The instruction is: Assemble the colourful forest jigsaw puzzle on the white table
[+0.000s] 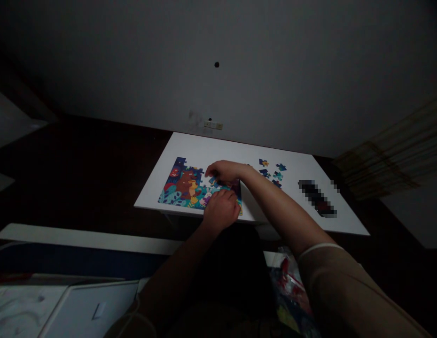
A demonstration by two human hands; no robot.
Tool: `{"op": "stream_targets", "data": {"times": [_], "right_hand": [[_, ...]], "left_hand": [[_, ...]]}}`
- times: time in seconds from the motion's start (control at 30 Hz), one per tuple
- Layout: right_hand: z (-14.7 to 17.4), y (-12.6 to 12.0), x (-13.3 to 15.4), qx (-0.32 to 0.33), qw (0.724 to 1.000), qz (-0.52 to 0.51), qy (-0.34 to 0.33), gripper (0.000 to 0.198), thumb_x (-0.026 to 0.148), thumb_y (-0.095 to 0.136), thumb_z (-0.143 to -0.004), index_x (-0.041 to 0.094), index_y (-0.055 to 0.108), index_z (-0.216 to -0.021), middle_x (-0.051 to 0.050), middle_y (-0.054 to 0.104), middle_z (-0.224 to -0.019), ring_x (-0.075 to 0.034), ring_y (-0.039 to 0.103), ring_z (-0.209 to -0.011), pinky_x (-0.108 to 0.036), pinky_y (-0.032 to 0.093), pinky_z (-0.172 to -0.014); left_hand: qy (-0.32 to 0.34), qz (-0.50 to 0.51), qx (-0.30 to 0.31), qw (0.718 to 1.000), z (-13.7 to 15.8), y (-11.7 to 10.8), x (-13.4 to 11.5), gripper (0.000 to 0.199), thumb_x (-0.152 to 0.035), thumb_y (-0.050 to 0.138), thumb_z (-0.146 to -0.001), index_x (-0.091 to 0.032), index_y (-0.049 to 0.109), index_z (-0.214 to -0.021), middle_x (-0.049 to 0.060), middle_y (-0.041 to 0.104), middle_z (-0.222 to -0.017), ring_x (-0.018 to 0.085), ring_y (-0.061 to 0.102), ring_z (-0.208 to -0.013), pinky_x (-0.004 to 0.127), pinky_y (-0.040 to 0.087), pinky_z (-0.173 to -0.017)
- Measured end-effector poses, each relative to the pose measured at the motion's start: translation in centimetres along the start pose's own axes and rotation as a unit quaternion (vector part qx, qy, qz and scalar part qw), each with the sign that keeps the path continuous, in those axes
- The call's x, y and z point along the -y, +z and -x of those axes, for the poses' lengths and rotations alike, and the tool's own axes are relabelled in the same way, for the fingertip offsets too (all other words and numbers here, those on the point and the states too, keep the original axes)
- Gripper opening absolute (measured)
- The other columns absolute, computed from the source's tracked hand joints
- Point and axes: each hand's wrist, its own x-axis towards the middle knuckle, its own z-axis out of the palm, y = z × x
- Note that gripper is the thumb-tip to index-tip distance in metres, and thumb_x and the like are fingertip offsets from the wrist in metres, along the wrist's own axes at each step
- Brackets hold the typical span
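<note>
A partly assembled jigsaw puzzle (186,183) lies at the left of the white table, with a brown bear and plants in its picture. White table shows through a gap in its upper middle. Over this gap reaches my right hand (225,171), fingers bent down and closed at a small dark blue puzzle piece (213,180); the fingertips are partly hidden. My left hand (222,207) rests on the puzzle's near edge, its fingers slightly bent and lying on the picture. Several loose puzzle pieces (278,176) are scattered right of my right forearm.
The white table (218,146) stands close to a grey wall with a socket strip (213,125). A blurred-out dark object (317,198) lies at the table's right. Below, a clear plastic bag (291,277) sits by my right arm, and a pale board (91,310) is at lower left.
</note>
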Motion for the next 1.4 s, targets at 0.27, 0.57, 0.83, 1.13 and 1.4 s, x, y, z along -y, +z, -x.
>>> {"op": "stream_targets", "data": {"times": [0.27,0.57,0.83,1.13,1.4], "right_hand": [[0.3,-0.8,0.6,0.086,0.996,-0.006,-0.025,0.059,-0.004,0.047,-0.058,0.023,0.068,-0.106,0.0,0.071,-0.094,-0.014,0.062,-0.076,-0.023,0.044,-0.065],[0.4,-0.6,0.0,-0.008,0.999,0.046,-0.022,0.044,0.006,0.059,-0.068,0.023,0.068,-0.107,-0.005,0.069,-0.106,-0.02,0.062,-0.091,-0.031,0.046,-0.081],[1.7,1.1,-0.4,-0.016,0.992,0.127,-0.019,0.045,0.034,0.081,-0.06,0.02,0.066,-0.1,-0.011,0.063,-0.104,-0.027,0.057,-0.098,-0.037,0.044,-0.084],[2.4,-1.7,-4.0,-0.205,0.973,-0.077,0.067,0.036,0.032,0.068,-0.076,0.022,0.062,-0.11,-0.002,0.066,-0.084,-0.016,0.06,-0.07,-0.027,0.047,-0.064],[3.6,-1.4,-8.5,-0.246,0.93,-0.219,0.164,0.024,0.024,0.066,-0.076,0.019,0.066,-0.099,-0.005,0.067,-0.085,-0.014,0.059,-0.058,-0.024,0.044,-0.046]], "left_hand": [[-0.003,0.008,-0.001,1.0,-0.1,0.0,0.1,0.023,-0.025,0.041,-0.092,-0.021,0.062,-0.102,0.012,0.061,-0.111,0.029,0.051,-0.109,0.048,0.041,-0.092],[-0.005,0.007,0.0,1.0,-0.1,0.1,0.0,0.023,-0.024,0.041,-0.092,-0.02,0.061,-0.104,0.012,0.061,-0.111,0.028,0.051,-0.11,0.047,0.041,-0.093],[-0.004,0.004,-0.011,1.0,-0.1,0.2,0.2,0.024,-0.024,0.042,-0.091,-0.02,0.062,-0.104,0.012,0.061,-0.112,0.028,0.052,-0.108,0.046,0.041,-0.094],[0.001,-0.013,-0.024,1.0,-0.1,0.3,0.2,0.019,-0.025,0.044,-0.091,-0.021,0.061,-0.099,0.009,0.063,-0.105,0.025,0.052,-0.106,0.043,0.043,-0.09],[0.0,-0.012,-0.022,1.0,-0.1,0.1,0.0,0.021,-0.023,0.044,-0.09,-0.021,0.062,-0.1,0.011,0.063,-0.105,0.027,0.052,-0.106,0.044,0.042,-0.089]]}}
